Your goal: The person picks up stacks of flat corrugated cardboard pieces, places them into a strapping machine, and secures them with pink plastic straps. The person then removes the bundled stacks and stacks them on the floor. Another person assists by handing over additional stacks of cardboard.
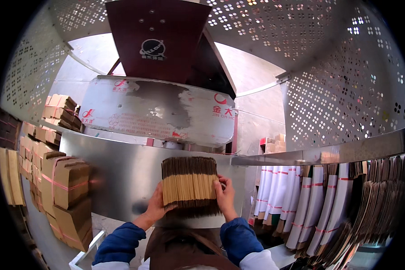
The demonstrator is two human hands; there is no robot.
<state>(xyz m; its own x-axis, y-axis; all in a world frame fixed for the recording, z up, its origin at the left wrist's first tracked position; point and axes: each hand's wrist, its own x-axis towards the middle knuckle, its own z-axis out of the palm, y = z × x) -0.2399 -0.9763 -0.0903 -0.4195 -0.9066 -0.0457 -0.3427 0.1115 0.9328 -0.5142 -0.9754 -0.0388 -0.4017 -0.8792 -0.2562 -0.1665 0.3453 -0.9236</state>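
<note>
A thick stack of flat folded cardboard pieces (pixel 190 186) stands on edge in front of me, over the near part of the steel table (pixel 121 164). Its top side shows a dark brown band, a tan middle and a dark lower edge. My left hand (pixel 156 204) presses against the stack's left end, and my right hand (pixel 224 192) grips its right end, thumb toward the top. Between them the pieces are squeezed together in an even row. Part of the left fingers is hidden beside the stack.
Strapped cardboard bundles (pixel 65 182) are piled at the left. On the right, white-wrapped bundles (pixel 314 209) and rows of brown cardboard (pixel 384 202) stand below a metal rail (pixel 328 155). Ahead are a film-covered steel panel (pixel 157 110), a dark red machine cover (pixel 157 38) and perforated metal screens (pixel 337 85).
</note>
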